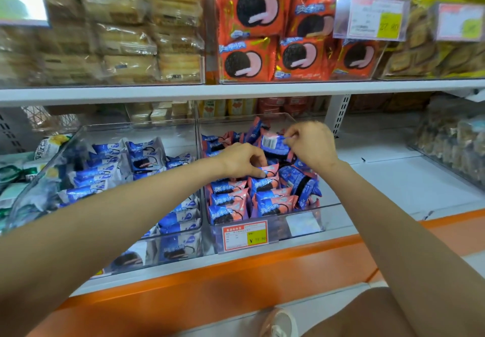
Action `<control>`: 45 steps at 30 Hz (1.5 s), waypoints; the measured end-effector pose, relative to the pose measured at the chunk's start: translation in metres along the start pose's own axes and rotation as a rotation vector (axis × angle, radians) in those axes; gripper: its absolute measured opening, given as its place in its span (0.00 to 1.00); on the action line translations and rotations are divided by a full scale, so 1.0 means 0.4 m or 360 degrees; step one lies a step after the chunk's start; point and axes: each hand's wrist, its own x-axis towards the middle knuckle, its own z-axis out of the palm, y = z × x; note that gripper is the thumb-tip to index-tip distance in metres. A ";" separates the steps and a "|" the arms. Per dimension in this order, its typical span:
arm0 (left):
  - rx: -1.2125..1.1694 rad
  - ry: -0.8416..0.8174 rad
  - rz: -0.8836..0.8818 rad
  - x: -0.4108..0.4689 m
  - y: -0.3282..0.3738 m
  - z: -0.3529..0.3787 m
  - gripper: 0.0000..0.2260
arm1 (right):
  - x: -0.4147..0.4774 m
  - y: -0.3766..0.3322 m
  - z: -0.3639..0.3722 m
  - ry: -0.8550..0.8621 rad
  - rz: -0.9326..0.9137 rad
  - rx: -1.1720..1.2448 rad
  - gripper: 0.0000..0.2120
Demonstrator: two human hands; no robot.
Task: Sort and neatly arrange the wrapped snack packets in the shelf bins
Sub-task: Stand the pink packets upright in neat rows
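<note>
Head view: at frame centre, a blue-pink packet (274, 144) is pinched barcode-up by the right hand (312, 145) above the clear bin (304, 222). A second packet (271, 170) is gripped by the left hand (242, 159). The front rows (231, 200) are lined up, while the rear heap (225, 139) seemingly remains unsorted.

My right hand (311, 143) pinches a barcoded blue-pink foil packet (274, 144) | my left hand (242, 159) grips another packet (271, 170) | clear plastic bin (301, 225)
</note>
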 end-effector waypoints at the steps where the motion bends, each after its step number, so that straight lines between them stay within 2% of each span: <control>1: -0.0031 -0.0045 -0.0020 0.001 -0.003 -0.001 0.13 | -0.002 -0.002 -0.012 0.0026 0.0082 0.0119 0.06; 4: -0.0184 -0.0223 -0.0052 0.001 -0.009 -0.004 0.12 | -0.015 -0.001 -0.028 0.0035 0.0196 0.0368 0.04; 9: -0.0213 -0.0361 -0.0074 -0.002 -0.012 -0.009 0.11 | -0.025 0.013 -0.017 -0.0002 0.0234 0.0607 0.02; 11: -0.0252 -0.0268 -0.0095 0.001 -0.019 -0.010 0.09 | -0.029 0.016 -0.013 -0.0034 0.0222 0.0720 0.06; 12: -0.0293 -0.0134 -0.0125 0.004 -0.022 -0.011 0.07 | -0.031 0.018 -0.011 -0.0049 0.0204 0.0761 0.07; 15: -0.0833 0.0274 -0.0353 0.006 -0.016 -0.018 0.07 | -0.039 0.021 -0.009 -0.0039 0.0156 0.0958 0.11; 16: -0.1077 0.0285 -0.0437 0.007 -0.011 -0.023 0.08 | -0.042 0.022 -0.009 -0.0008 0.0143 0.1046 0.11; 19: -0.1563 0.0097 -0.0512 0.008 -0.008 -0.038 0.10 | -0.050 0.012 -0.019 0.0060 0.0118 0.1213 0.09; 22: -0.1733 0.0047 -0.0461 0.006 -0.006 -0.040 0.01 | -0.050 0.006 -0.028 0.0060 0.0088 0.1253 0.10; 30: -0.1465 0.0128 -0.0545 0.009 -0.021 -0.056 0.03 | -0.052 0.000 -0.019 -0.0047 0.0017 0.1274 0.16; 33: -0.1433 0.0332 -0.0597 0.014 -0.029 -0.058 0.03 | -0.047 -0.005 -0.014 -0.0034 0.0077 0.1313 0.20; 34: -0.1364 0.0433 -0.0614 0.017 -0.032 -0.060 0.06 | -0.045 -0.005 -0.011 -0.0011 0.0094 0.1255 0.19; 37: -0.0810 0.0583 -0.0515 0.021 -0.033 -0.068 0.19 | -0.045 0.004 0.001 0.0006 0.0101 0.0972 0.16; 40: -0.0336 0.0472 -0.0430 0.017 -0.026 -0.065 0.20 | -0.050 0.014 0.015 -0.0085 0.0077 0.0828 0.14; 42: -0.0308 0.0454 -0.0427 0.016 -0.022 -0.061 0.20 | -0.050 0.013 0.017 -0.0160 0.0115 0.0864 0.13; 45: -0.0659 0.0554 -0.0400 0.014 -0.014 -0.055 0.21 | -0.045 -0.001 0.016 -0.0254 0.0243 0.1105 0.14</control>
